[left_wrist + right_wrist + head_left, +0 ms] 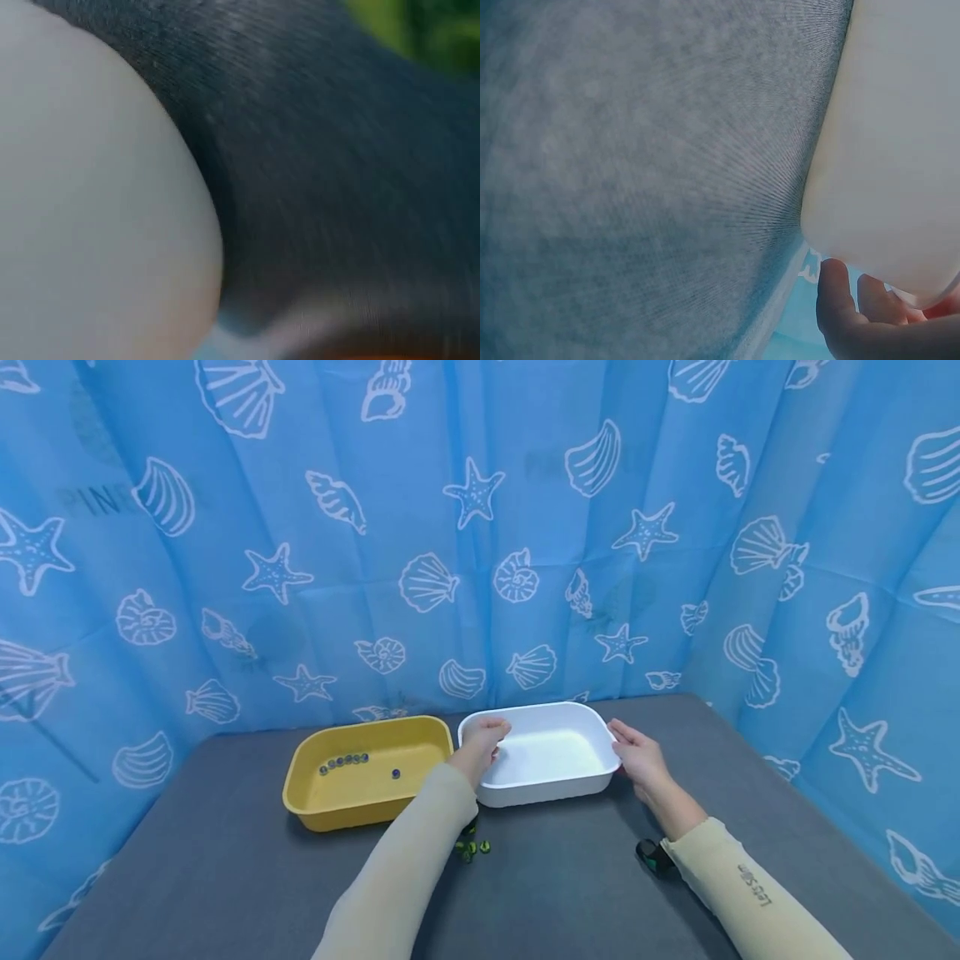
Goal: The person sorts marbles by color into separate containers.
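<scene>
Nearest on the grey table (225, 877) lie a few green beads (471, 848), just right of the left sleeve (405, 877), and a dark object (654, 857) against the right sleeve (750, 893). Beyond them stands the white tray (551, 756), right of centre. The left hand (480, 743) grips the tray's left rim, fingers curled over the edge. The right hand (637, 756) holds the right rim, fingers against the outer wall; the right wrist view shows fingertips (832, 292) under the tray's corner. Just left of the tray, almost touching it, sits a yellow tray (367, 772) with small dark beads (343, 762) inside. A blue seashell curtain (480, 527) closes the far side.
</scene>
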A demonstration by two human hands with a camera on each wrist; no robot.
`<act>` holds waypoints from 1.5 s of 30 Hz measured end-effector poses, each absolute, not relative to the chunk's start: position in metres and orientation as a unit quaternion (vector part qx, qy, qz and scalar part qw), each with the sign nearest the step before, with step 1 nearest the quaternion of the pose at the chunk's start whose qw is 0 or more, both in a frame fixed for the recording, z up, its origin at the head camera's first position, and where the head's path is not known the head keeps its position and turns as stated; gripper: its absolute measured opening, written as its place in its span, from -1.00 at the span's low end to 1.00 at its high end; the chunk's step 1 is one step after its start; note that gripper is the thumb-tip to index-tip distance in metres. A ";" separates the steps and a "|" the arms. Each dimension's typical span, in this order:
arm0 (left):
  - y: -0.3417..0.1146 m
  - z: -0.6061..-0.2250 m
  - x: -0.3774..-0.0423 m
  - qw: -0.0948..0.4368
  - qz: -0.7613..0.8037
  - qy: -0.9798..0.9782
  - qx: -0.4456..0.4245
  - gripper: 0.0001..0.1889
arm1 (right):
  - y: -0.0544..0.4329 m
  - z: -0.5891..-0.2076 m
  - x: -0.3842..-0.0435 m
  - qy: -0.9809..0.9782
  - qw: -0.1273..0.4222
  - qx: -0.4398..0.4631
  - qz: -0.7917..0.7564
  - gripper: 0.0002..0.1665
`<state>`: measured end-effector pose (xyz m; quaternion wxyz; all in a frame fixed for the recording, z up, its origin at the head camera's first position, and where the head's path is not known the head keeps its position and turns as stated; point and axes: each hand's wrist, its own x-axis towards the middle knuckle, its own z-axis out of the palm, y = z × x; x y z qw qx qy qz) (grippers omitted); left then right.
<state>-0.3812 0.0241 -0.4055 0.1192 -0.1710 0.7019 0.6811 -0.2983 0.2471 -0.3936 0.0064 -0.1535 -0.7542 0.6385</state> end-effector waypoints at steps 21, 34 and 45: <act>0.026 -0.410 -0.362 0.041 0.438 0.879 -0.187 -0.84 | 0.241 -0.396 -0.300 -0.763 0.001 -0.140 0.630 -0.42; 0.020 -0.397 -0.365 0.068 0.614 0.766 -0.176 -0.63 | 0.244 -0.395 -0.301 -0.766 0.004 -0.129 0.630 -0.42; -0.004 -0.366 -0.327 0.017 0.665 0.747 -0.018 -0.59 | 0.248 -0.394 -0.295 -0.766 0.007 -0.137 0.628 -0.42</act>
